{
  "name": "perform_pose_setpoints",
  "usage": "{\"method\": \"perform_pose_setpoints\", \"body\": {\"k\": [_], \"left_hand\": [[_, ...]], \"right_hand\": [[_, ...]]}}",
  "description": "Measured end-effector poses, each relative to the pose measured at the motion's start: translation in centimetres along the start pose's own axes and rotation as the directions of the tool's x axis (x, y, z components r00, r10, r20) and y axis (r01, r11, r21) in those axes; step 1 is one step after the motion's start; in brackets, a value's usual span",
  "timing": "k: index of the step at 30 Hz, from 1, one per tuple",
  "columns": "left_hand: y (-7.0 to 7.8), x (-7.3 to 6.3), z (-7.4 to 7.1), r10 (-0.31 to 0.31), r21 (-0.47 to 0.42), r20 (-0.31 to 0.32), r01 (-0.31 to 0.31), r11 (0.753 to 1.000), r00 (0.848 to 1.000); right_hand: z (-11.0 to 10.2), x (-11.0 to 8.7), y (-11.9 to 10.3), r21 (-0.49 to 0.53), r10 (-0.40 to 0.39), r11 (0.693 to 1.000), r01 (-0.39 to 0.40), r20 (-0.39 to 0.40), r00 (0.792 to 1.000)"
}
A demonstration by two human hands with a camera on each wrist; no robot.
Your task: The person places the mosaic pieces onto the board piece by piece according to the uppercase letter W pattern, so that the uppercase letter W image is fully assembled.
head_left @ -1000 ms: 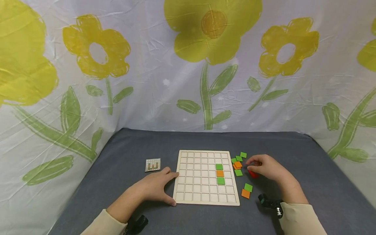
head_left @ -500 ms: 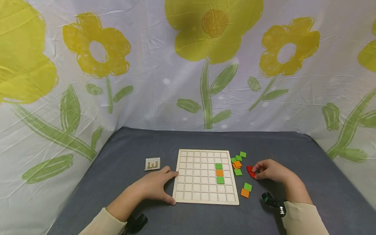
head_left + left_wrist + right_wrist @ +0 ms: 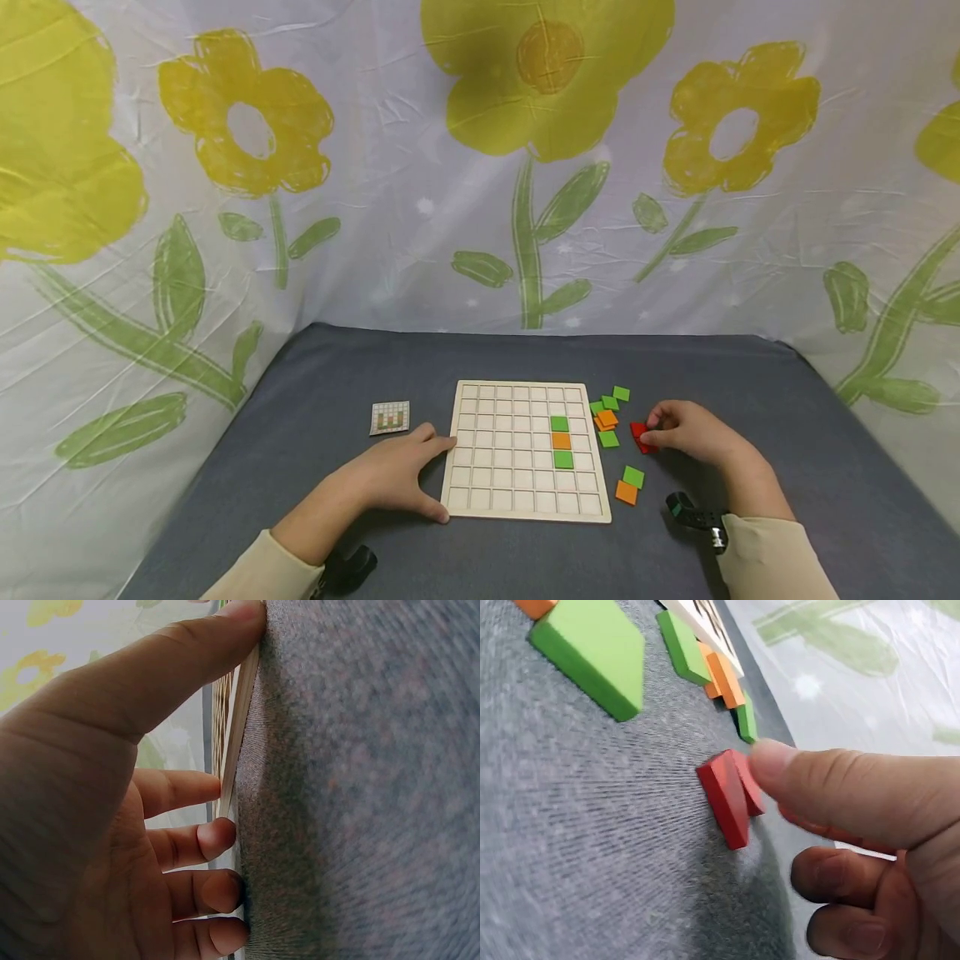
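Note:
A pale wooden grid board (image 3: 510, 481) lies on the cloth; green, orange and green tiles (image 3: 561, 442) fill a short column in its right part. My left hand (image 3: 393, 473) rests at the board's left edge, thumb at the near corner and index finger farther up; the left wrist view shows the fingers (image 3: 187, 889) fairly straight beside the rim. Right of the board, my right hand (image 3: 693, 433) hovers at two red tiles (image 3: 726, 799), which overlap. Its thumb (image 3: 832, 776) reaches the tiles' edge, with a gap to the index finger in the head view; the index fingertip is hidden in the right wrist view.
Green tiles (image 3: 621, 393) and orange tiles (image 3: 606, 419) lie loosely along the board's right side. Nearer sit a green tile (image 3: 633, 477) and an orange tile (image 3: 626, 492). A small pattern card (image 3: 390, 418) lies left of the board. A flowered curtain (image 3: 375, 167) hangs behind.
My right hand shifted right and down to the red tiles, then rose slightly; the red tiles are more exposed than a second ago. My left hand and the board stay put.

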State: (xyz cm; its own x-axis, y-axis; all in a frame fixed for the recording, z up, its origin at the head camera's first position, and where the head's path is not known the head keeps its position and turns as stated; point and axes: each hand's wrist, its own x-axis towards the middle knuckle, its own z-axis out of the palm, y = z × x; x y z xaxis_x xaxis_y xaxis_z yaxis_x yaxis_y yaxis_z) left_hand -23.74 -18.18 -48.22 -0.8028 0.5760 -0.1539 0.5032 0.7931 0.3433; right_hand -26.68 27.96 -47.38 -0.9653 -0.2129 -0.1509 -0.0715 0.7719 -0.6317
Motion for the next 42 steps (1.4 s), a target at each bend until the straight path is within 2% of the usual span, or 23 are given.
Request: {"method": "perform_pose_setpoints", "body": {"k": [11,21,35,42], "left_hand": [[0.0,0.0,0.1,-0.007,0.004,-0.005,0.007,1.000,1.000],[0.0,0.0,0.1,0.004,0.008,-0.007,-0.004,1.000,1.000],[0.0,0.0,0.1,0.000,0.004,-0.003,0.000,1.000,1.000],[0.0,0.0,0.0,-0.005,0.003,0.003,0.005,1.000,1.000]], "right_hand": [[1.1,0.8,-0.2,-0.113,0.063,0.991,-0.073,-0.083,0.995],[1.1,0.7,-0.4,-0.205,0.155,0.963,-0.174,-0.104,0.982],[1.2,1.0,-0.8,-0.209,0.159,0.962,-0.178,-0.105,0.982],[1.2,1.0,-1.2,-0.200,0.107,0.972,-0.127,-0.107,0.988]]}}
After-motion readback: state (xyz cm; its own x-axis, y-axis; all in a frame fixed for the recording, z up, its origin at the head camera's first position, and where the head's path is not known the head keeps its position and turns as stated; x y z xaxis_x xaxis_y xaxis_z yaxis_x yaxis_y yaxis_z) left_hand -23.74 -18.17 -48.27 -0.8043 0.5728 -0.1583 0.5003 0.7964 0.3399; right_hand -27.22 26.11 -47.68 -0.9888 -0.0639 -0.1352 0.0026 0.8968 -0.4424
